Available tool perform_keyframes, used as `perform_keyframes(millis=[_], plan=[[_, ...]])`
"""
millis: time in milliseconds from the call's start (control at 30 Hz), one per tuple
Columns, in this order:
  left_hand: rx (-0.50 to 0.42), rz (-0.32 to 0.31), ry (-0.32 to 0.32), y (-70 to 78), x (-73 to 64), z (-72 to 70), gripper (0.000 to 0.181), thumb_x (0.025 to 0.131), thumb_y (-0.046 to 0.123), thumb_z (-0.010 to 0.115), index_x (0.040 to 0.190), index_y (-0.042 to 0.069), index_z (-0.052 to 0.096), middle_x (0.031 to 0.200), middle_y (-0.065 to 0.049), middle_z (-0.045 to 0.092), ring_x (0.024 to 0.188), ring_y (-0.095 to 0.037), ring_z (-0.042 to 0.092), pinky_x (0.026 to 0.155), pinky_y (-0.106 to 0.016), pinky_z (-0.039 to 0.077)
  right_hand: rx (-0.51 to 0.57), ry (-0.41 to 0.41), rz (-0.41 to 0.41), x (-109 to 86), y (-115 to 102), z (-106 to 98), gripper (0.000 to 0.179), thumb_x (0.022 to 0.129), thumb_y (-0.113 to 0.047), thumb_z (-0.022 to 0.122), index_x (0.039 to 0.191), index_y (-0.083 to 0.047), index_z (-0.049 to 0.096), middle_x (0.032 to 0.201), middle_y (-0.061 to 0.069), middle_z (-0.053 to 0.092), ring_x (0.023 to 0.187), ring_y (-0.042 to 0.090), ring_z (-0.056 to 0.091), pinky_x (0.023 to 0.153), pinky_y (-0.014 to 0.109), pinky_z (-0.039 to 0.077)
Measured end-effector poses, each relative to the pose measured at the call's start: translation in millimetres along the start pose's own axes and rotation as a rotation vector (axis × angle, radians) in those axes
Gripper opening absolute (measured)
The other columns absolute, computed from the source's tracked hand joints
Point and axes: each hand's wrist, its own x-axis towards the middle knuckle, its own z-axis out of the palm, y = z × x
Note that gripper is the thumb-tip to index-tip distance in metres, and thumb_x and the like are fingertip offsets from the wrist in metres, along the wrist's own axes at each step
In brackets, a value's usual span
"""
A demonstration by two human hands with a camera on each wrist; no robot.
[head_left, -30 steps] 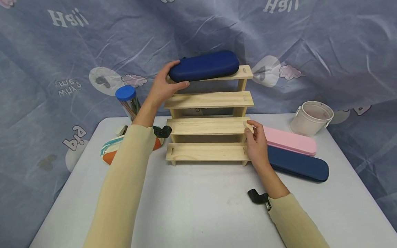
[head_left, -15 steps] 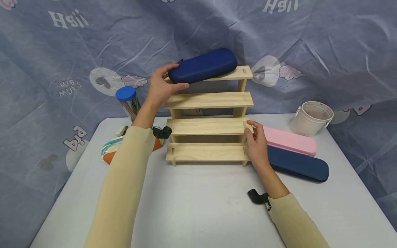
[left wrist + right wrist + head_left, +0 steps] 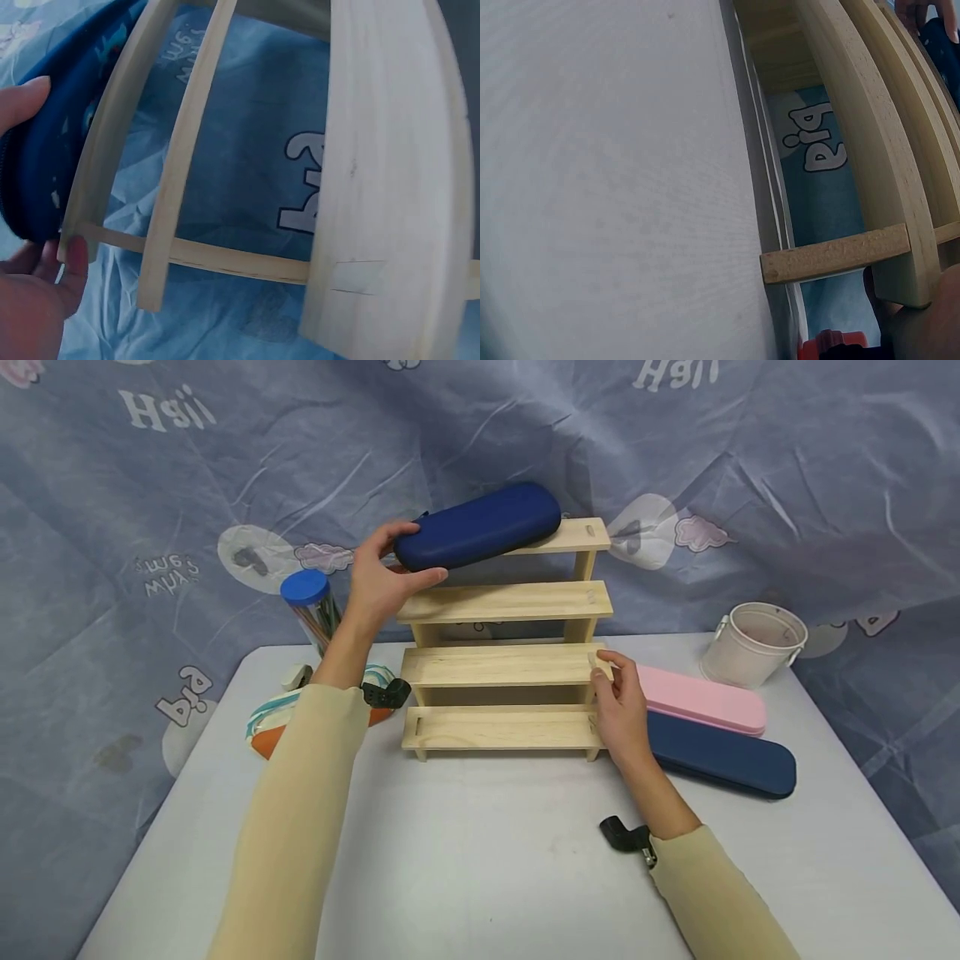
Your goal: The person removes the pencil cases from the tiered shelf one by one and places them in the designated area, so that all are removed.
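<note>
A dark blue zippered pencil case lies tilted at the top tier of a four-step wooden shelf. Its left end is lower and juts past the tier's left end. My left hand holds that left end between thumb and fingers. In the left wrist view, the pencil case shows small printed figures, and fingertips touch the wooden shelf below it. My right hand grips the right end of the second-lowest tier. In the right wrist view, only part of this hand shows, at the lower right corner.
Right of the shelf lie a pink case and a navy case, with a white bucket behind. At left, a blue-lidded jar of sticks and an orange-and-white pouch sit partly behind my left arm. A printed curtain hangs behind.
The blue pencil case has slid left along the top tier, its left end dipping lower. My left hand has moved left and slightly down with it. My right hand has stayed on the shelf.
</note>
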Motion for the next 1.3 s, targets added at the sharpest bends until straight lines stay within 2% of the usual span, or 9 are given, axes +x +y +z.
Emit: perform_keyframes(millis=[100, 267, 567, 900, 1033, 1167, 1300], plan=[[-0.061, 0.008, 0.025, -5.2, -3.0, -0.5, 0.064, 0.069, 0.009, 0.087, 0.128, 0.012, 0.061, 0.131, -0.005, 0.051, 0.111, -0.022, 0.054, 0.088, -0.034, 0.05, -0.003, 0.001, 0.006, -0.2, -1, 0, 0.036, 0.102, -0.02, 0.046, 0.136, -0.006, 0.046, 0.1, 0.027, 0.054, 0.069, 0.017, 0.043, 0.057, 0.027, 0.035], [-0.159, 0.067, 0.039, -12.3, -8.7, -2.4, 0.063, 0.068, 0.003, 0.086, 0.126, 0.007, 0.061, 0.13, -0.008, 0.052, 0.113, -0.024, 0.055, 0.091, -0.037, 0.049, -0.005, -0.004, 0.008, -0.2, -1, -1, 0.036, 0.103, -0.021, 0.046, 0.136, -0.007, 0.046, 0.099, 0.029, 0.053, 0.066, 0.015, 0.041, 0.056, 0.027, 0.034], [-0.237, 0.178, 0.044, -21.0, -25.0, -9.3, 0.058, 0.07, -0.005, 0.081, 0.124, -0.005, 0.058, 0.129, -0.015, 0.051, 0.116, -0.026, 0.052, 0.096, -0.037, 0.045, -0.01, -0.009, 0.004, -1.3, -2, 1, 0.037, 0.103, -0.02, 0.046, 0.136, -0.006, 0.045, 0.094, 0.03, 0.05, 0.063, 0.012, 0.039, 0.055, 0.026, 0.034], [-0.36, 0.179, 0.109, -56.4, -41.9, -20.0, 0.059, 0.068, -0.007, 0.082, 0.122, 0.0, 0.06, 0.13, -0.013, 0.048, 0.118, -0.029, 0.048, 0.098, -0.035, 0.044, -0.013, -0.013, -0.012, -0.7, -1, 1, 0.037, 0.103, -0.021, 0.045, 0.136, -0.005, 0.046, 0.095, 0.028, 0.051, 0.066, 0.014, 0.042, 0.056, 0.027, 0.035], [-0.407, 0.196, 0.112, -60.9, -47.8, -24.5, 0.058, 0.068, -0.008, 0.082, 0.121, -0.001, 0.06, 0.13, -0.016, 0.047, 0.116, -0.033, 0.048, 0.097, -0.036, 0.045, -0.015, -0.022, -0.027, -1.0, 0, 1, 0.037, 0.103, -0.021, 0.045, 0.137, -0.005, 0.045, 0.093, 0.031, 0.05, 0.063, 0.014, 0.04, 0.055, 0.027, 0.034], [-0.415, 0.201, 0.093, -61.3, -51.6, -28.0, 0.057, 0.068, -0.008, 0.081, 0.12, -0.001, 0.06, 0.131, -0.017, 0.046, 0.117, -0.034, 0.047, 0.097, -0.037, 0.045, -0.017, -0.01, -0.031, -0.2, 2, 1, 0.037, 0.103, -0.021, 0.045, 0.136, -0.004, 0.045, 0.092, 0.03, 0.051, 0.063, 0.013, 0.04, 0.054, 0.027, 0.034], [-0.418, 0.202, 0.08, -63.1, -56.1, -31.4, 0.056, 0.068, -0.011, 0.08, 0.119, -0.002, 0.06, 0.132, -0.018, 0.045, 0.119, -0.035, 0.047, 0.097, -0.038, 0.045, -0.003, -0.001, -0.021, 4.9, 15, 1, 0.037, 0.103, -0.024, 0.046, 0.137, -0.008, 0.046, 0.094, 0.029, 0.053, 0.066, 0.016, 0.043, 0.055, 0.028, 0.035]])
